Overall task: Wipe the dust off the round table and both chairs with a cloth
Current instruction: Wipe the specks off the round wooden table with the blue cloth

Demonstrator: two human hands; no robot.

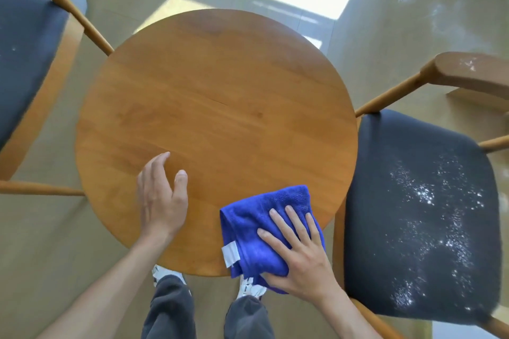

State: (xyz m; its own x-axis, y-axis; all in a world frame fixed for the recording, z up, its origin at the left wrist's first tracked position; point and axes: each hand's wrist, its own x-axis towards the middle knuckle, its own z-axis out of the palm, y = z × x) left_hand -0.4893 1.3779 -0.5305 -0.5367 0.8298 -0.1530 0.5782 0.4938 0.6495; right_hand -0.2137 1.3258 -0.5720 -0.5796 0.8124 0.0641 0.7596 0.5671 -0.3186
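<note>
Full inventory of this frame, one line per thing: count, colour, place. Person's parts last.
round table: 1, brown wood, centre.
cloth: 1, blue with white tag, folded on the table's near edge, partly overhanging.
right chair: 1, wood frame, dark seat with white dust, right of table.
left chair: 1, wood frame, dark seat, few specks, left of table.
floor: beige, sunlit patch at top.
shoes: 2, white, under table's near edge.
trousers: dark grey, bottom.
left hand: fingers relaxed, on table.
right hand: flat, pressing cloth.
</note>
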